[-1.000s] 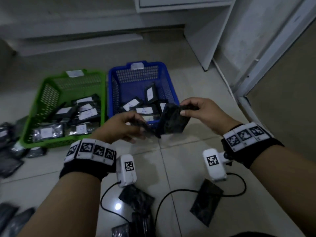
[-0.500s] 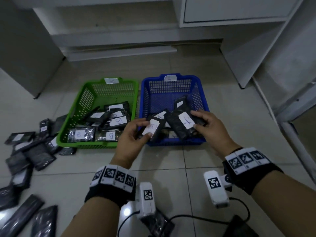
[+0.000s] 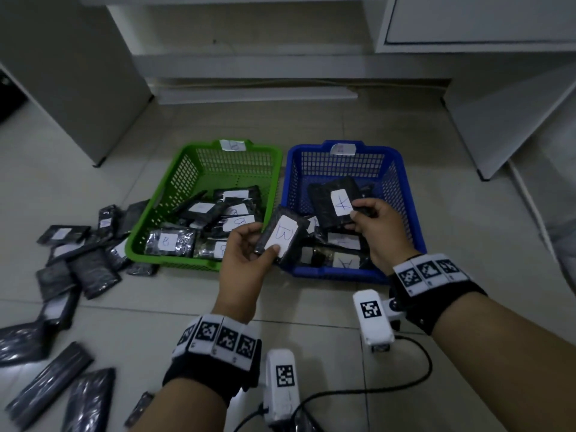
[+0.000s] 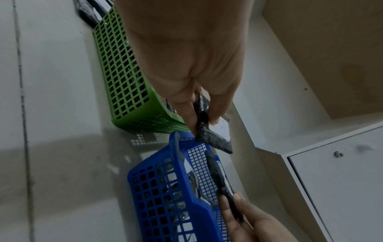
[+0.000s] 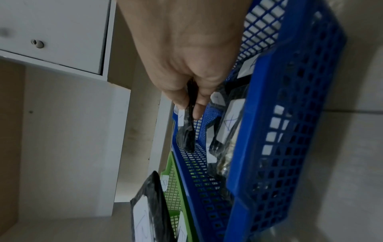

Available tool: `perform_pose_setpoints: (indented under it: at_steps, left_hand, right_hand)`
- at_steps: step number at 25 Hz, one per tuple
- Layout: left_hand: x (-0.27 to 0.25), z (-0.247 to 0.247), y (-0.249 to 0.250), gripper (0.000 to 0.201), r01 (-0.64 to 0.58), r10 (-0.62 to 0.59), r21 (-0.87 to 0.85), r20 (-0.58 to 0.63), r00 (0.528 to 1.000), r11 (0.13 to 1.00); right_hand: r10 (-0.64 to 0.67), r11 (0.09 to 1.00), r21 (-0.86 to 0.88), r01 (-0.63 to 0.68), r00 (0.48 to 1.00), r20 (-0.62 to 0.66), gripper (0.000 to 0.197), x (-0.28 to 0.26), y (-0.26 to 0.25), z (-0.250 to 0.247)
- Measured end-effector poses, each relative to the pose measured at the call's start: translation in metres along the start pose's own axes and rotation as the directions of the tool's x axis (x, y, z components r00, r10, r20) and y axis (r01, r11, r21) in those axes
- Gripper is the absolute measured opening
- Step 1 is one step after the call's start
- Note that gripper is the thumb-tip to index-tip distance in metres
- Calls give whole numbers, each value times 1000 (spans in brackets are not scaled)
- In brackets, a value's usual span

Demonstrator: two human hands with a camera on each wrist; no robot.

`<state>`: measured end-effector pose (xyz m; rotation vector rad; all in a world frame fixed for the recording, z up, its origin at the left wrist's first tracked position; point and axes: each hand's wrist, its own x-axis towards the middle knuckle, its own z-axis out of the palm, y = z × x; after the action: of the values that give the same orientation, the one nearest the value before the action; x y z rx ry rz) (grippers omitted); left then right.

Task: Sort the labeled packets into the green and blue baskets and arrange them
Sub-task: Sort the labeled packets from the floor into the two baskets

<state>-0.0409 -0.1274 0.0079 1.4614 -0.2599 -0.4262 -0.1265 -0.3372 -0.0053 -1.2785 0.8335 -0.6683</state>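
The left hand (image 3: 246,254) holds the black plastic packet labeled B (image 3: 282,240) over the gap between the 2 baskets. Ahead and left of it sits the green plastic mesh basket (image 3: 187,169), with packets inside. The right hand (image 3: 378,229) holds the black plastic packet labeled A (image 3: 335,202) over the blue plastic mesh basket (image 3: 405,194), which lies beneath and ahead of it. Far left of the left hand, loose black packets (image 3: 74,269) lie on the tiled floor (image 3: 311,307). Behind both baskets stands a white cabinet (image 3: 467,20).

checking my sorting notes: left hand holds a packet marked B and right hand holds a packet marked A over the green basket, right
Not quite. In the head view the right hand holds its A packet over the blue basket, not the green one. The left hand does hold the B packet.
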Motion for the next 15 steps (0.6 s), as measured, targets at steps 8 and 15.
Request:
perform_pose_setpoints:
  at_steps: [8,15]
  left_hand:
    - [21,-25,6,28,42,-69,-148,-180,981,988]
    - [68,-47,12,26,-13,63,157,-320,945,988]
  right_hand:
    - [84,992,-82,-94,989,-118,19,54,2,69]
    - [135,478,-871,-117,989,-59,30,74,12,76]
